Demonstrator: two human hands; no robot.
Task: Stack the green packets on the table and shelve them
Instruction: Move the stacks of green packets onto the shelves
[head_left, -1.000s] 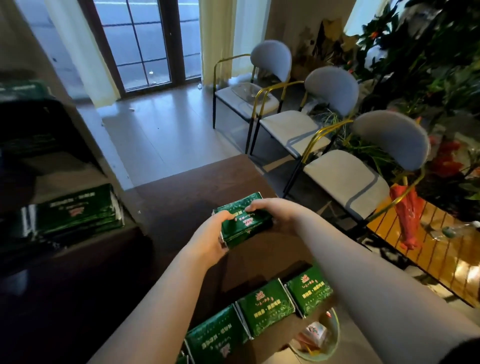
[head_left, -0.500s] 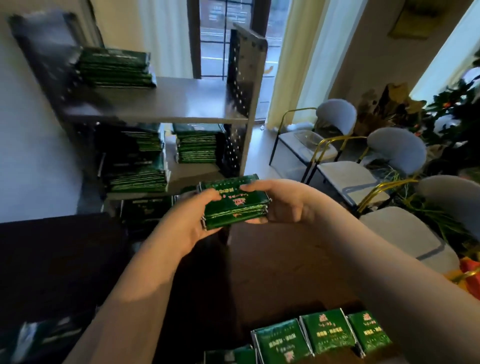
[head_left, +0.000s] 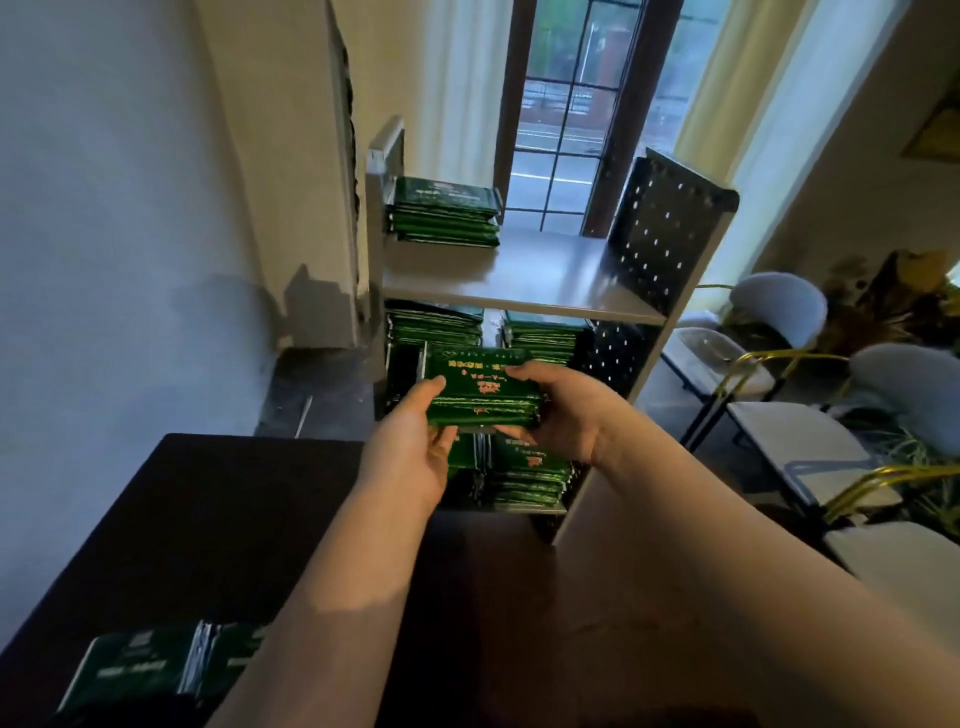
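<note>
Stack of green packets held level before the shelf unit; left hand and right hand grip opposite ends, fingers curled beneath, thumbs on top.

The left hand and right hand grip opposite ends of a stack of green packets, held level before the shelf, at its middle tier; another stack sits at the top board's left edge; loose packets lie at the near-left corner of the counter.
</note>
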